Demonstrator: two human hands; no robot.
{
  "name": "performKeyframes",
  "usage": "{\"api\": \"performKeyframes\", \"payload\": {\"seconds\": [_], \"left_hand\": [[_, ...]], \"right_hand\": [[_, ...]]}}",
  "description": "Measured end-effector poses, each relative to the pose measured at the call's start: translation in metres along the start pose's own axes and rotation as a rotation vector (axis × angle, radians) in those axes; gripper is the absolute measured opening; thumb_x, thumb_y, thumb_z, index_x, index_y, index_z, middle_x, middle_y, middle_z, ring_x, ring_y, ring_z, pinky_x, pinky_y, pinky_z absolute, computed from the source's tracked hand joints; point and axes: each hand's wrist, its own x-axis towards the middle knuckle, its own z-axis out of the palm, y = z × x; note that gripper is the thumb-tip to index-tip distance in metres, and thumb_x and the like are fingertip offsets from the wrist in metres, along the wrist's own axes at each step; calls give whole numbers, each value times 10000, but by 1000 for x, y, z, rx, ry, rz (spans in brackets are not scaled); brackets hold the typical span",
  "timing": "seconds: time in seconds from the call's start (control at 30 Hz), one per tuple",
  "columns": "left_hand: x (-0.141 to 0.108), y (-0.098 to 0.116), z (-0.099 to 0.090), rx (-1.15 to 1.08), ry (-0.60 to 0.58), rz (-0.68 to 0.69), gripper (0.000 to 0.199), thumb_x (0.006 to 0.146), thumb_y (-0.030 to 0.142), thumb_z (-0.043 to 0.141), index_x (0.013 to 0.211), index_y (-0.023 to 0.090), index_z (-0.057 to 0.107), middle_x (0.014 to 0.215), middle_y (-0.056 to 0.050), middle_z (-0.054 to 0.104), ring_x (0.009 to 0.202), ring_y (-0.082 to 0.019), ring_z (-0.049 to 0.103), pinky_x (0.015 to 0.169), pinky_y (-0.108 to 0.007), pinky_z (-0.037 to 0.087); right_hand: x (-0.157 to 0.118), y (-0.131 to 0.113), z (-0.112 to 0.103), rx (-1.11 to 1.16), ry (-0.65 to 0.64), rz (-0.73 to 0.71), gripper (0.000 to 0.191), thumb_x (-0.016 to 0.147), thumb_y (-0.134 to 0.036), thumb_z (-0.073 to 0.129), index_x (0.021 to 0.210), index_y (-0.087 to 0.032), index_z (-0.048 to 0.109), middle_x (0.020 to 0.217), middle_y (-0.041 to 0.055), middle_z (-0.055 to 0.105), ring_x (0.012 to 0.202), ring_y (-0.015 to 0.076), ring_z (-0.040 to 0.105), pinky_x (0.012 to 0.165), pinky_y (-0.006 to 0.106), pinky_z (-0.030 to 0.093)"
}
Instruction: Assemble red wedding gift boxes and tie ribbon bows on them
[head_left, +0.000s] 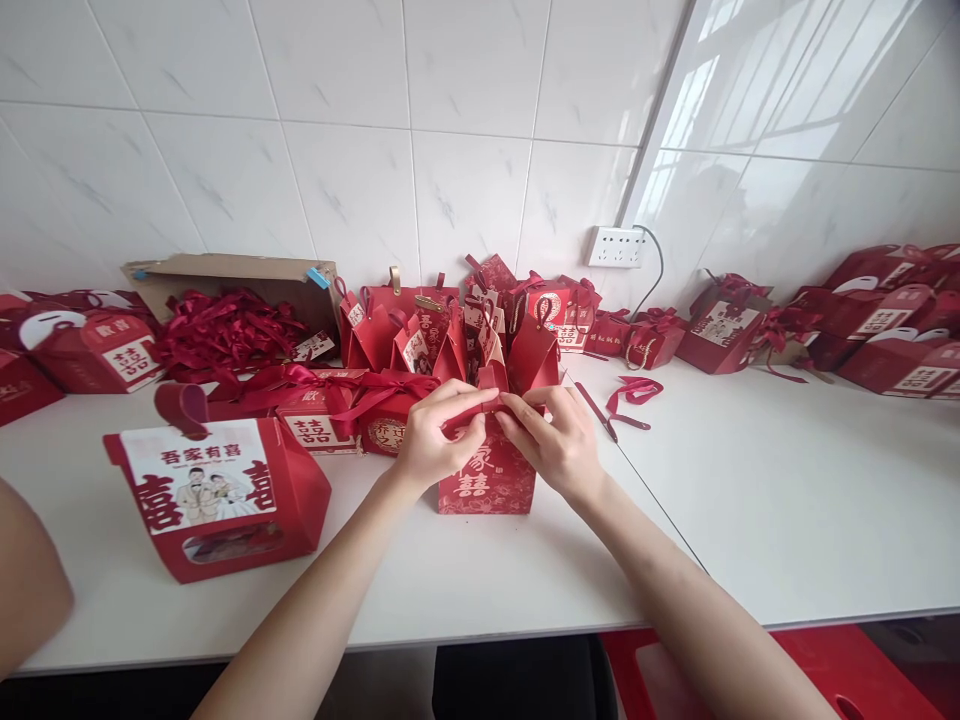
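A red gift box (495,490) with white characters on its front stands upright on the white table (750,480). My left hand (441,432) pinches the top edge of this box from the left, thumb and fingers pressed together. From the right, my right hand (556,440) grips the same top edge, its fingertips almost meeting the left ones. Both hands hide part of the upper front. To the left, a larger red gift box (225,480) with a printed couple, a loop handle and an oval window stands by itself.
Behind the hands stand several red gift boxes (375,335). A cardboard box (247,268) holds a heap of red ribbons (225,335). Loose ribbon (634,400) lies on the right. More red boxes (892,315) are stacked far right. An arm (30,580) shows at the left edge.
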Motion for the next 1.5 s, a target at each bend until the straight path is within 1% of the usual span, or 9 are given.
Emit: {"api": "performKeyframes", "payload": {"seconds": [0.17, 0.37, 0.47, 0.63, 0.9, 1.17, 1.27, 1.4, 1.5], "left_hand": [[0, -1, 1, 3, 4, 11, 280, 795, 111, 541, 1022, 183, 688, 849, -34, 647, 759, -114, 622, 657, -210, 526], [0, -1, 3, 34, 21, 17, 275, 805, 114, 544, 1031, 179, 686, 839, -28, 656, 753, -103, 623, 659, -192, 525], [0, 0, 2, 16, 8, -9, 265, 809, 123, 545, 1025, 173, 689, 835, -29, 660, 762, -106, 627, 685, -194, 526], [1, 3, 0, -15, -5, -81, 247, 799, 136, 562, 999, 179, 700, 754, -5, 643, 681, -93, 600, 660, -186, 510], [1, 4, 1, -31, -16, -123, 237, 825, 171, 540, 1005, 182, 695, 751, -11, 631, 691, -106, 593, 646, -202, 506], [2, 5, 1, -45, -17, -125, 222, 803, 154, 542, 971, 181, 684, 894, -32, 705, 803, -137, 648, 758, -242, 537], [3, 6, 0, -52, -23, -148, 220, 793, 157, 542, 957, 183, 686, 886, -29, 709, 796, -139, 654, 752, -244, 543], [4, 8, 1, -66, 0, -199, 206, 768, 148, 556, 924, 182, 686, 874, -23, 710, 797, -142, 654, 757, -246, 545], [4, 9, 2, -72, 10, -220, 205, 751, 147, 561, 909, 188, 685, 829, -14, 697, 765, -134, 640, 696, -225, 538]], "right_hand": [[3, -1, -1, -34, 18, -43, 127, 885, -230, 564, 983, -196, 637, 735, 51, 579, 604, 143, 477, 549, 294, 385], [3, 0, 0, 19, 15, -24, 115, 896, -226, 546, 944, -169, 634, 728, 53, 559, 608, 140, 477, 541, 284, 416], [3, 1, 0, 72, 4, -15, 125, 910, -219, 516, 948, -184, 630, 737, 49, 545, 620, 137, 488, 546, 274, 438], [3, 1, 1, 142, 6, -2, 111, 904, -190, 519, 965, -191, 611, 780, 51, 549, 656, 135, 529, 575, 269, 469], [5, -1, 1, 148, -4, 0, 119, 900, -188, 508, 971, -199, 602, 789, 48, 549, 654, 133, 545, 566, 268, 477], [3, 2, 1, 186, -9, -4, 112, 883, -189, 529, 977, -199, 589, 794, 48, 552, 668, 134, 560, 573, 261, 491], [3, 0, 2, 207, -15, 37, 107, 887, -188, 514, 966, -206, 584, 796, 42, 548, 680, 134, 566, 577, 259, 487], [2, -6, 4, 285, -41, 166, 72, 892, -187, 495, 916, -208, 560, 775, 23, 528, 665, 128, 546, 578, 260, 470], [1, -10, 6, 348, -64, 254, 68, 889, -174, 475, 855, -208, 524, 753, 14, 517, 677, 134, 529, 578, 258, 453]]}}
